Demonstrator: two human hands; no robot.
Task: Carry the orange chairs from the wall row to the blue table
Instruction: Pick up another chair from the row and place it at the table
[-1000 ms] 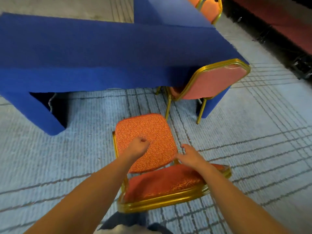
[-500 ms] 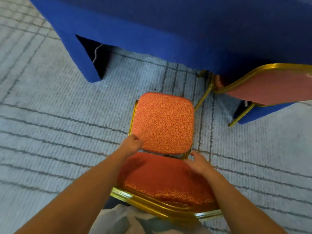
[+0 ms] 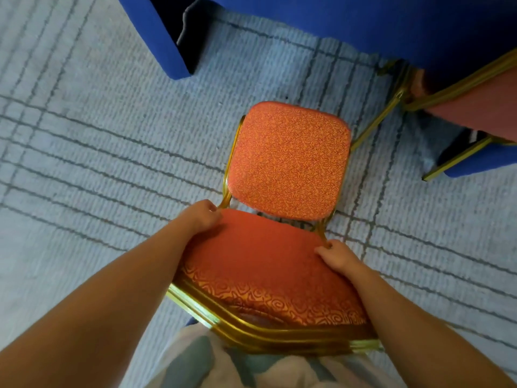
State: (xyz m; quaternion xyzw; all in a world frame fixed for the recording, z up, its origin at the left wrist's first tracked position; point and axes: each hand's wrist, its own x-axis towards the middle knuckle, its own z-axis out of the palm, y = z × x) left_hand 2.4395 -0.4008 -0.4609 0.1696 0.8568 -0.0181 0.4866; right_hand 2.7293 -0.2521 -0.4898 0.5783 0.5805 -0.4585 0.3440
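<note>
Gripping the orange chair (image 3: 289,163) by both lower corners of its backrest, you have it directly in front of you, seat pointing at the blue table (image 3: 363,21). Your left hand (image 3: 200,218) is curled round the corner where the gold upright meets the pad. Your right hand (image 3: 337,257) clamps the opposite corner, slightly nearer your body. The chair's legs are hidden under the seat, so I cannot tell whether it is lifted or standing.

Risks, as judged:
- Ahead and left of your left grip, the table leg (image 3: 162,43) stands well apart; low concern.
- Both grips bear partly on padded fabric, so a quick swing could let the chair twist in your hands.
- Ahead and right of your right grip, a second chair (image 3: 475,105) is tucked under the table, its gold legs near your seat's far corner. Drifting right would likely clash the frames.

Surface: the carpet (image 3: 84,163) is pale blue-grey, ribbed and crossed by dark lines. It probably drags on chair legs that are slid across it. A dark gap shows beside the table leg.
</note>
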